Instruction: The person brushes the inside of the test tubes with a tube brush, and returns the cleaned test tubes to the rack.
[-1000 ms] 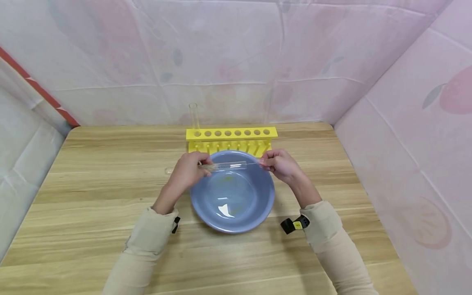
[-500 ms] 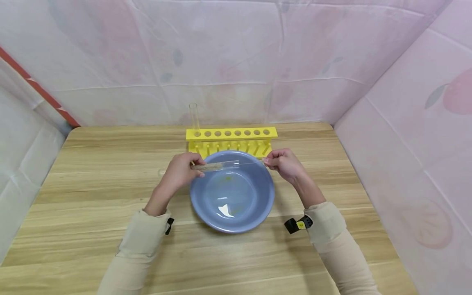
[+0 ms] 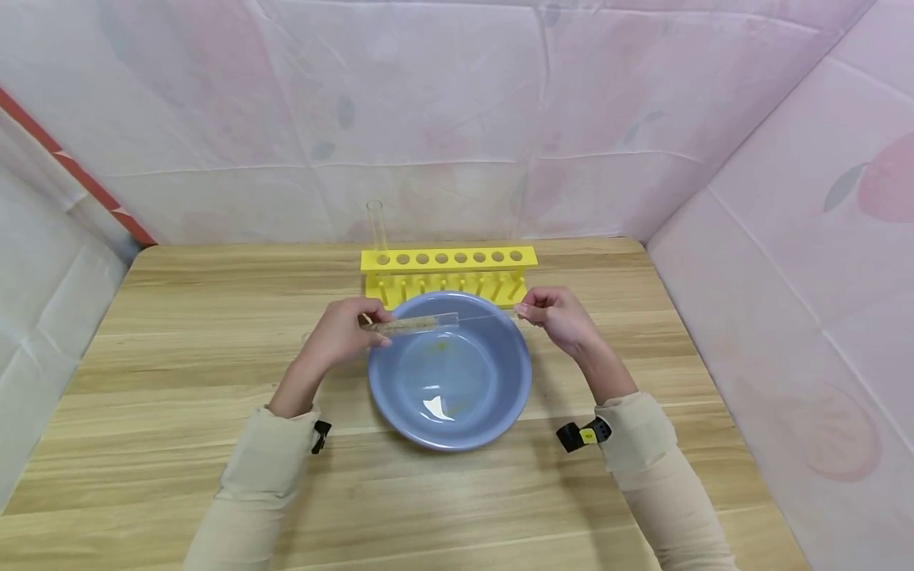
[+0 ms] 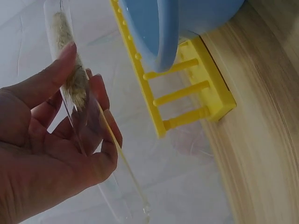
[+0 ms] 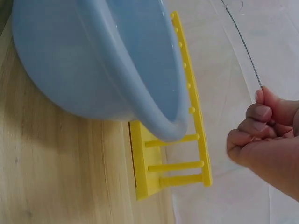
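Note:
Over the rear of a blue basin [image 3: 450,432], my left hand [image 3: 339,333] grips a clear glass test tube [image 3: 449,319], lying almost level with its mouth toward the right. Inside it is a test tube brush, whose pale bristles [image 4: 70,67] lie near the mouth end in the left wrist view. My right hand [image 3: 560,319] pinches the end of the brush's thin twisted wire handle [image 5: 245,45], which runs out of the mouth. Several fingers of that hand are folded in, as the right wrist view shows. The tube's closed end points left, past my left hand.
Right behind the basin stands a yellow test tube rack [image 3: 450,258] with a row of holes. Another clear test tube [image 3: 376,226] stands upright in its leftmost hole. Shallow water with yellowish spots lies in the basin. All this rests on a wooden table [image 3: 178,357] against a draped wall.
My left hand has drawn the tube leftward while my right hand shifted slightly right with the wire. The bristles now sit closer to the tube's mouth.

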